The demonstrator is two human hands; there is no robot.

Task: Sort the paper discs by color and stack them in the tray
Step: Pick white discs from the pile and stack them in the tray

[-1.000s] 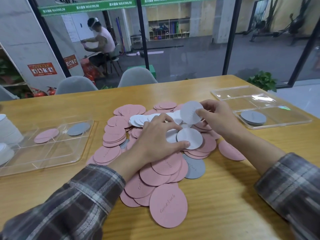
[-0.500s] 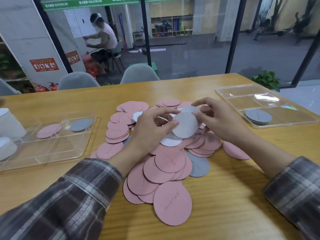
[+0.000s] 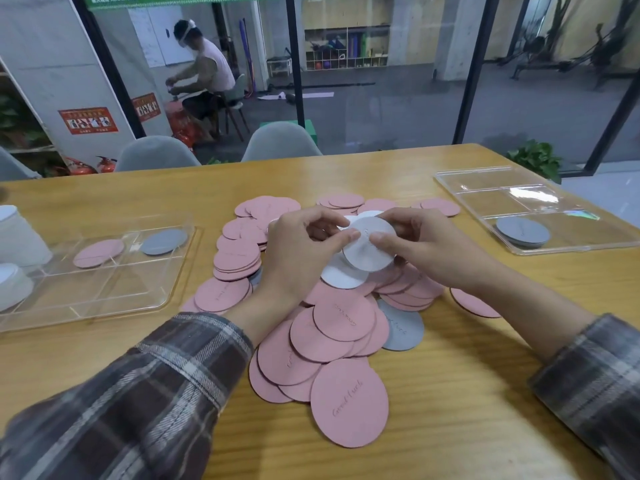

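Observation:
A heap of mostly pink paper discs point(image 3: 346, 320) lies mid-table, with a grey disc point(image 3: 403, 329) at its right edge. Both hands hover over the heap holding a small stack of white discs point(image 3: 367, 249). My left hand point(image 3: 304, 252) pinches the stack's left rim with thumb and forefinger. My right hand point(image 3: 426, 247) grips its right side. Another white disc point(image 3: 341, 277) lies just under the stack. The left clear tray point(image 3: 104, 292) holds one pink disc point(image 3: 98, 252) and one grey disc point(image 3: 163, 241). The right clear tray point(image 3: 540, 199) holds a grey stack point(image 3: 523, 231).
White stacked objects point(image 3: 17, 244) stand at the far left edge beside the left tray. Two grey chairs point(image 3: 280, 142) face the table's far side. Beyond the glass wall a person sits working. A potted plant point(image 3: 535, 157) stands past the table's right corner.
My left hand lifted a white disc from the heap and brought it to the one in my right hand. Both hands now hold the white discs together above the heap.

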